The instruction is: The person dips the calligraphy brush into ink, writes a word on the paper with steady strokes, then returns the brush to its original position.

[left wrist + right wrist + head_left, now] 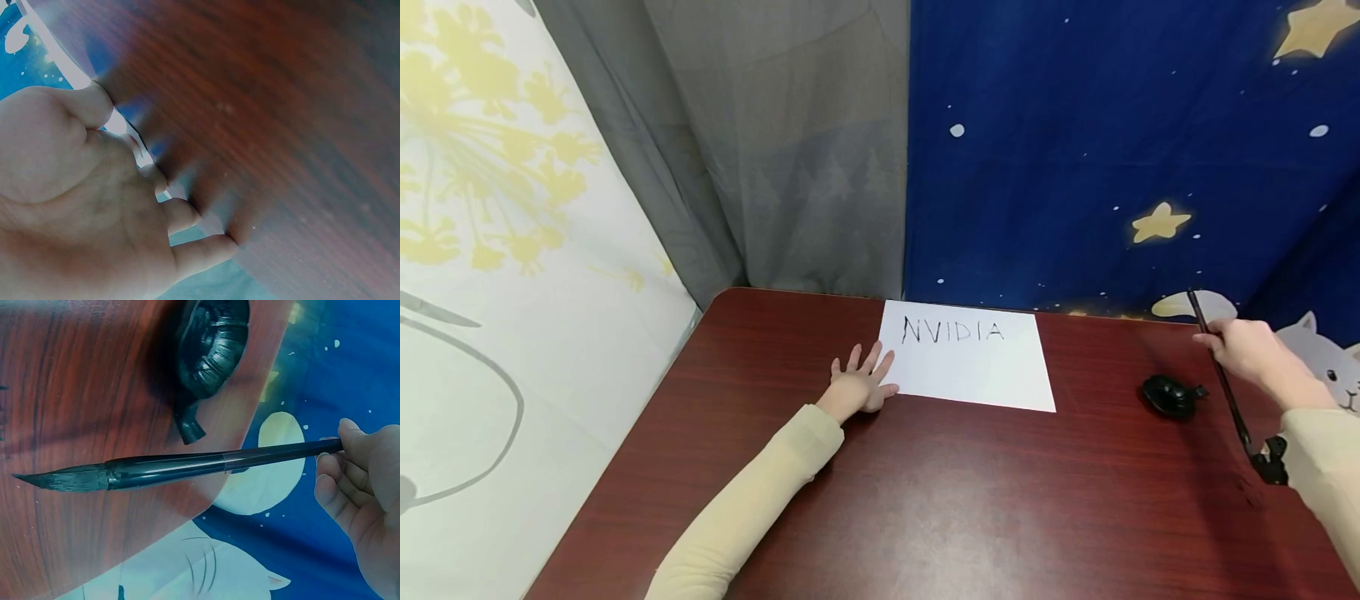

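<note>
A white sheet of paper (970, 371) with "NVIDIA" written in black lies at the far middle of the dark red wooden table (925, 500). My left hand (861, 379) lies flat on the table, fingers spread, against the sheet's left edge. The left wrist view shows its palm (75, 206) with fingertips (219, 247) pressing the wood (281, 125). At the right my right hand (1217, 342) pinches a long black ink brush (1228, 392). In the right wrist view the brush (187, 465) hangs above the table, its dark bristle tip pointing away from the hand (369, 481).
A small black ink dish (1168, 396) sits on the table right of the paper, just left of the brush, and shows again (212, 344) in the right wrist view. Curtains hang close behind the table: grey, then blue with stars. A flowered white panel stands at the left.
</note>
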Demonstrator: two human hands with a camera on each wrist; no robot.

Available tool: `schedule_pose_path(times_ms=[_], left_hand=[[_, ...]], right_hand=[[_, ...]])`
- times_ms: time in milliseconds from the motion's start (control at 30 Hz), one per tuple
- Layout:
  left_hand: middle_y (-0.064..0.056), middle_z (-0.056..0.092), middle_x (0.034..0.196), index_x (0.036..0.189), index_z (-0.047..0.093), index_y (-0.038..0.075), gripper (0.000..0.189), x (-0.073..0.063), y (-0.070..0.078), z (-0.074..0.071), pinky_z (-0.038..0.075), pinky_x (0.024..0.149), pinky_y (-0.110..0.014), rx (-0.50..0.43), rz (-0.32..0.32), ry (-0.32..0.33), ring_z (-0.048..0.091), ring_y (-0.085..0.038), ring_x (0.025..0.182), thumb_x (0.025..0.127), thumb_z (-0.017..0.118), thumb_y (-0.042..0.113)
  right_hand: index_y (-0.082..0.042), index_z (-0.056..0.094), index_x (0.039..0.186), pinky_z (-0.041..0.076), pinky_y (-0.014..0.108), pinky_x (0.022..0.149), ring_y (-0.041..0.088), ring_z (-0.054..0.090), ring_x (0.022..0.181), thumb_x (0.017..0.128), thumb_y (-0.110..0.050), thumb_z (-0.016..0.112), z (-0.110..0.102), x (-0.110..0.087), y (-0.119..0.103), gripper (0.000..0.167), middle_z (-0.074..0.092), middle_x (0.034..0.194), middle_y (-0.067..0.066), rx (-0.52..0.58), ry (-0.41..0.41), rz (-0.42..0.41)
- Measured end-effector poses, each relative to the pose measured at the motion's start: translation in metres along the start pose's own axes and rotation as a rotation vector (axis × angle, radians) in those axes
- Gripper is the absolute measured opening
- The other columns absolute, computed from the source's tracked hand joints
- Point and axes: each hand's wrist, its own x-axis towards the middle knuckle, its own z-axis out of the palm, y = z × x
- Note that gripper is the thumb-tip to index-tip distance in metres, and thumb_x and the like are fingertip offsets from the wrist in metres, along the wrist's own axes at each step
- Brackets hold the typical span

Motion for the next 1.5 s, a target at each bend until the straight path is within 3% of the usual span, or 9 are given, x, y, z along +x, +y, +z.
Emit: schedule_pose_path(times_ms=[233, 533, 900, 1100, 1233, 1400, 1500], left_hand=[[0.013, -0.027, 0.148, 0.142, -0.015, 0.04, 0.065, 0.012, -0.003, 0.007, -0.002, 0.108, -0.056, 0.022, -0.008, -0.02, -0.023, -0.024, 0.137, 0.093, 0.023, 0.059], [0.013, -0.026, 0.148, 0.142, -0.015, 0.04, 0.065, 0.009, -0.003, 0.005, -0.002, 0.108, -0.057, 0.025, -0.015, -0.023, -0.022, -0.024, 0.137, 0.093, 0.024, 0.059], [0.014, -0.029, 0.147, 0.141, -0.017, 0.04, 0.065, 0.008, -0.003, 0.004, -0.003, 0.109, -0.055, 0.026, -0.021, -0.036, -0.024, -0.022, 0.137, 0.093, 0.022, 0.059], [0.013, -0.028, 0.147, 0.142, -0.017, 0.039, 0.064, 0.006, -0.002, 0.002, -0.003, 0.109, -0.054, 0.031, -0.017, -0.033, -0.023, -0.022, 0.137, 0.094, 0.021, 0.058], [0.012, -0.024, 0.15, 0.144, -0.013, 0.037, 0.065, 0.001, 0.0, -0.001, -0.003, 0.109, -0.055, 0.016, -0.012, -0.017, -0.02, -0.022, 0.138, 0.094, 0.023, 0.057], [0.013, -0.027, 0.148, 0.142, -0.015, 0.04, 0.065, 0.01, -0.001, 0.003, -0.004, 0.109, -0.056, 0.018, -0.02, -0.025, -0.023, -0.022, 0.137, 0.093, 0.024, 0.059], [0.014, -0.029, 0.146, 0.141, -0.017, 0.041, 0.065, 0.012, -0.002, 0.004, -0.004, 0.109, -0.055, 0.025, -0.025, -0.033, -0.025, -0.022, 0.136, 0.093, 0.023, 0.06]], right_hand=[[-0.005, 0.057, 0.067, 0.04, 0.047, 0.052, 0.022, 0.046, 0.051, 0.088, -0.011, 0.06, 0.013, -0.004, 0.001, 0.022, 0.046, 0.051, -0.002, 0.005, -0.031, 0.012], [0.007, 0.06, 0.075, 0.04, 0.055, 0.059, 0.034, 0.055, 0.056, 0.083, -0.002, 0.059, 0.026, -0.005, 0.002, 0.012, 0.057, 0.058, 0.014, 0.001, -0.035, -0.002], [0.008, 0.061, 0.077, 0.042, 0.052, 0.057, 0.028, 0.053, 0.056, 0.083, -0.003, 0.06, 0.033, -0.003, 0.006, 0.013, 0.056, 0.058, 0.01, 0.026, -0.082, 0.015], [0.001, 0.06, 0.069, 0.041, 0.046, 0.053, 0.02, 0.046, 0.053, 0.085, -0.011, 0.063, 0.039, -0.001, 0.006, 0.02, 0.049, 0.053, -0.002, 0.046, -0.099, 0.037], [-0.004, 0.056, 0.062, 0.039, 0.041, 0.052, 0.019, 0.044, 0.052, 0.086, -0.016, 0.063, 0.042, 0.0, 0.007, 0.027, 0.045, 0.052, -0.004, 0.056, -0.109, 0.059], [-0.009, 0.051, 0.057, 0.034, 0.034, 0.052, 0.018, 0.041, 0.053, 0.087, -0.021, 0.062, 0.044, -0.001, 0.008, 0.034, 0.04, 0.05, -0.005, 0.067, -0.149, 0.097], [-0.007, 0.056, 0.06, 0.034, 0.033, 0.052, 0.017, 0.041, 0.053, 0.087, -0.021, 0.062, 0.046, -0.001, 0.008, 0.031, 0.042, 0.051, -0.005, 0.074, -0.164, 0.099]])
